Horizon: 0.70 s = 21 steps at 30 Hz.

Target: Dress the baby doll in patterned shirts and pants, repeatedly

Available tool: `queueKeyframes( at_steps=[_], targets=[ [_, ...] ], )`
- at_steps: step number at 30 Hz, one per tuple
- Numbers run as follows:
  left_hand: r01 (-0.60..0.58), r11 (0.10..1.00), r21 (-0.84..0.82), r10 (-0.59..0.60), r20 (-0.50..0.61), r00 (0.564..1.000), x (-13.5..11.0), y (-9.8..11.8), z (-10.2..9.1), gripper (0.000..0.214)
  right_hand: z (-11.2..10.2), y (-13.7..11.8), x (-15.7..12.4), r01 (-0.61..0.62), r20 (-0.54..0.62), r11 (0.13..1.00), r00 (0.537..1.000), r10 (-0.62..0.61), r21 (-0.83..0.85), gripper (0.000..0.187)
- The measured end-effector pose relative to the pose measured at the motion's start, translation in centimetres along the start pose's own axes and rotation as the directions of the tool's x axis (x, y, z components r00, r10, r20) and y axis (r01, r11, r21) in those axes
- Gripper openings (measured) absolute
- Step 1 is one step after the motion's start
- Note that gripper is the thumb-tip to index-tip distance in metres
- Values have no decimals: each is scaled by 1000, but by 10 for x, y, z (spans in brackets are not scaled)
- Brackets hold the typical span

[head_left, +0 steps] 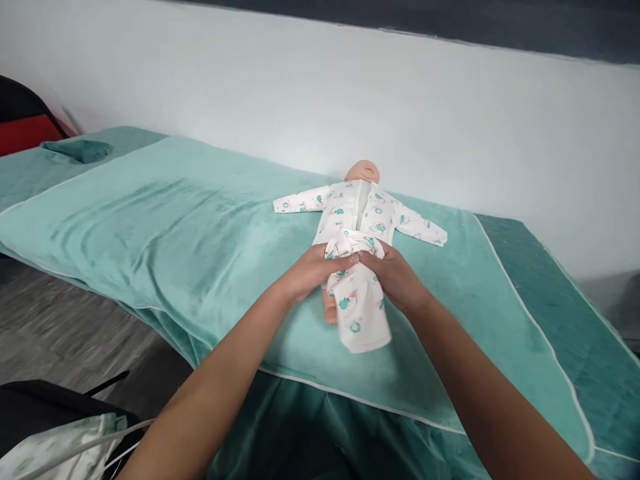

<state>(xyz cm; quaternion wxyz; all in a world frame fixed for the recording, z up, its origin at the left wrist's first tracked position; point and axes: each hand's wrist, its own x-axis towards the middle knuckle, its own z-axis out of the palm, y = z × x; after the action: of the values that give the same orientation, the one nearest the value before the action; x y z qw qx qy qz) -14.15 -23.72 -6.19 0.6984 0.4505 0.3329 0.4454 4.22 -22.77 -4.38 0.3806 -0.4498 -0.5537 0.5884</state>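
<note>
White printed garment [363, 310] bunches between left grip [314, 268] and right grip [396, 275].

Doll [363, 171]: is looking like smooth plastic
Printed top [339, 208]: is showing thin, matt cloth
Held garment [361, 313]: is showing soft, matt cloth
Light teal blanket [210, 227]: is showing velvety cloth with a soft sheen
Wall [300, 87]: is looking smooth
Floor [75, 320]: is showing a wood-like grain
</note>
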Motion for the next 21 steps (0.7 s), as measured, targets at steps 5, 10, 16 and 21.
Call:
queueKeyframes(
  at_steps=[5, 10, 16, 21],
  targets=[
    [-45, 970, -237, 8, -155, 988, -10, -9, 13, 42, 4, -6, -2, 47, 28, 951, 999, -40, -306, 32],
    [-14, 975, -222, -53, -293, 955, -49, -12, 37, 38, 4, -10, -4, 135, 106, 783, 990, -88, -607, 16],
    [-35, 931, -362, -143, -452, 881, -100, -21, 78, 29, 5, -13, -7, 213, 230, 588, 972, -48, -780, 8],
    [-85, 872, -482, -216, -535, 817, -124, -64, 88, 16, 9, -12, -15, 270, 305, 406, 952, 23, -873, 12]
  ],
)
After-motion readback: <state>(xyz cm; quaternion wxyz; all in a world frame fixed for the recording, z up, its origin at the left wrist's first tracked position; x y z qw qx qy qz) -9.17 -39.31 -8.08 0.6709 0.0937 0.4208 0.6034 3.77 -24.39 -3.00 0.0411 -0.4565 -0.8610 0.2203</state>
